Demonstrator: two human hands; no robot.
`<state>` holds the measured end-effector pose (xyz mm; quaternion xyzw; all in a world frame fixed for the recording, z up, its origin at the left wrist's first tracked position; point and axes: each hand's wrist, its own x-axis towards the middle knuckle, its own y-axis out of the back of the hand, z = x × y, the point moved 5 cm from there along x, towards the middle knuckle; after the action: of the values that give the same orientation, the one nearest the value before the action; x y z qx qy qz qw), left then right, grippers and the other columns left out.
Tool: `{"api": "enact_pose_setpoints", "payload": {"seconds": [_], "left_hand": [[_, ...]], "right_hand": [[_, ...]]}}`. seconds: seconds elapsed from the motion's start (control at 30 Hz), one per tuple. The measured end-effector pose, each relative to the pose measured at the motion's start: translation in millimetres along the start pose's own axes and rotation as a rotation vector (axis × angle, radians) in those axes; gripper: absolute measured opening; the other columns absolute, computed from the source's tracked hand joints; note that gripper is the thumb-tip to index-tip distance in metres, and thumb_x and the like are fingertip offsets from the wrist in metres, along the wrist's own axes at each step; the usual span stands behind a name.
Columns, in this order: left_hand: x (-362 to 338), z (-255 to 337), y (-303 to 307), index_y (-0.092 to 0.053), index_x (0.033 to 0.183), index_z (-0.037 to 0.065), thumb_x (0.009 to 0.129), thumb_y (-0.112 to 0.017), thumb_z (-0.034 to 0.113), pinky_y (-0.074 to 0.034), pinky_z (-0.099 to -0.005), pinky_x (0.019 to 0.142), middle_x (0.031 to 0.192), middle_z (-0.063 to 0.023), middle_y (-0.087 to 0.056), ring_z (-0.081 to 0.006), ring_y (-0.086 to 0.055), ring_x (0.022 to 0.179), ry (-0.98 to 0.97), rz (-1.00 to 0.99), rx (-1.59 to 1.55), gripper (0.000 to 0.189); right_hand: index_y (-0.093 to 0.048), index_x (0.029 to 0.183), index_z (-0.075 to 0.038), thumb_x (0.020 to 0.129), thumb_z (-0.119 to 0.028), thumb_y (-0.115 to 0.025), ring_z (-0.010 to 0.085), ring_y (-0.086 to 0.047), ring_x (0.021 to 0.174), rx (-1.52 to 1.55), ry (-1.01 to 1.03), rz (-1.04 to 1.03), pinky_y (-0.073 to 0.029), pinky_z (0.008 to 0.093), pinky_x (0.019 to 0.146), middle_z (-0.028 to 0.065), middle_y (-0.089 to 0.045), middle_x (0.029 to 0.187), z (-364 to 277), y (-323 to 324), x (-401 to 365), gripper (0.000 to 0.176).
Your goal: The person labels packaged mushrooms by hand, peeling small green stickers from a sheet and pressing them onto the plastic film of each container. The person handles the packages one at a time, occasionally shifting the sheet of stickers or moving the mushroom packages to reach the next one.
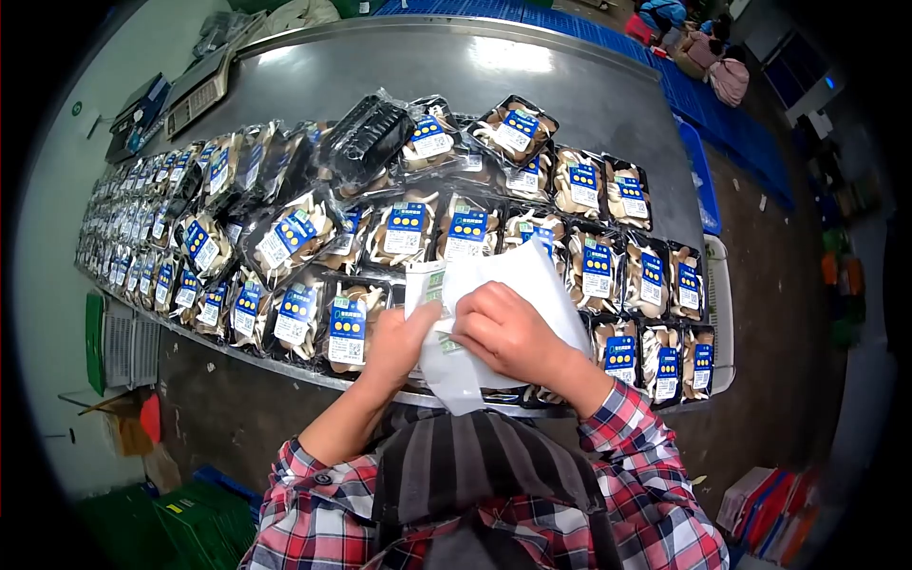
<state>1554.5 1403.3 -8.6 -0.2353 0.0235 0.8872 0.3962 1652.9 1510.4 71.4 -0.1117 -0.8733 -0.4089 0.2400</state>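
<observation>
A white sheet [527,285] bearing small green-and-white labels [433,285] is between my hands, above the near edge of the metal table. My left hand [401,340] is closed on the sheet's left part, thumb by a label. The fingers of my right hand [503,328] are curled and pinched at the sheet's middle. Wrapped black trays of mushrooms with blue-and-white labels lie around, such as one tray [348,328] left of my hands and another [596,269] to the right. An upside-down black tray [369,138] rests on the pile behind.
The metal table [380,62] curves away to the back. A scale [198,106] stands at its left end. Blue pallets [703,100] and several people [730,78] are at the back right. Green crates [204,522] stand on the floor lower left; a white basket [722,313] is at right.
</observation>
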Motion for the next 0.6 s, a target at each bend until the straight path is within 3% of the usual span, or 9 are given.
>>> {"api": "enact_pose_setpoints", "payload": {"seconds": [0.13,0.27,0.4,0.47,0.53,0.6], "left_hand": [[4,-1,6,-0.062,0.088,-0.005,0.082,-0.054,0.021,-0.042,-0.0220,0.055,0.076,-0.0071,-0.062,-0.0090,-0.056,0.063,-0.011,0.057,-0.027,0.027],[4,3,2,-0.062,0.089,-0.005,0.082,-0.055,0.022,-0.042,-0.0229,0.058,0.078,-0.0067,-0.063,-0.0102,-0.057,0.066,0.016,0.045,-0.110,0.029],[10,4,-10,-0.062,0.091,-0.005,0.081,-0.059,0.021,-0.043,-0.0222,0.063,0.084,-0.0062,-0.063,-0.0108,-0.058,0.074,0.028,-0.023,-0.139,0.028],[14,1,-12,-0.061,0.094,-0.006,0.080,-0.059,0.018,-0.044,-0.0231,0.065,0.086,-0.0072,-0.062,-0.0118,-0.058,0.076,0.137,0.029,-0.254,0.027],[23,-3,-13,-0.058,0.099,-0.007,0.080,-0.058,0.015,-0.045,-0.0253,0.066,0.093,-0.0103,-0.061,-0.0153,-0.059,0.079,0.135,0.071,-0.320,0.030],[30,-1,-18,-0.056,0.103,-0.009,0.081,-0.056,0.013,-0.046,-0.0263,0.071,0.097,-0.0129,-0.060,-0.0179,-0.059,0.085,0.125,0.114,-0.345,0.032]], "right_hand": [[-0.054,0.088,-0.004,0.071,-0.005,-0.067,0.0269,-0.052,0.082,0.205,-0.124,0.133,-0.043,0.0331,0.073,0.0090,-0.055,0.088,10,4,-6,0.021],[-0.052,0.096,-0.004,0.073,-0.005,-0.066,0.0277,-0.052,0.087,0.134,-0.182,0.033,-0.042,0.0334,0.077,0.0104,-0.055,0.090,16,-4,-3,0.027],[-0.053,0.099,-0.005,0.072,-0.004,-0.060,0.0276,-0.051,0.084,0.058,-0.125,-0.009,-0.041,0.0354,0.077,0.0095,-0.052,0.085,21,-4,-8,0.028],[-0.052,0.100,-0.005,0.072,-0.003,-0.054,0.0277,-0.049,0.081,-0.046,-0.047,-0.114,-0.041,0.0366,0.075,0.0100,-0.048,0.081,17,-6,-3,0.028],[-0.053,0.101,-0.004,0.072,-0.004,-0.051,0.0267,-0.049,0.080,-0.041,0.100,-0.069,-0.041,0.0363,0.075,0.0095,-0.047,0.079,18,-6,-4,0.029],[-0.054,0.102,-0.005,0.072,-0.004,-0.052,0.0269,-0.050,0.081,-0.019,0.098,-0.065,-0.041,0.0369,0.076,0.0100,-0.048,0.079,27,-9,-4,0.029]]}}
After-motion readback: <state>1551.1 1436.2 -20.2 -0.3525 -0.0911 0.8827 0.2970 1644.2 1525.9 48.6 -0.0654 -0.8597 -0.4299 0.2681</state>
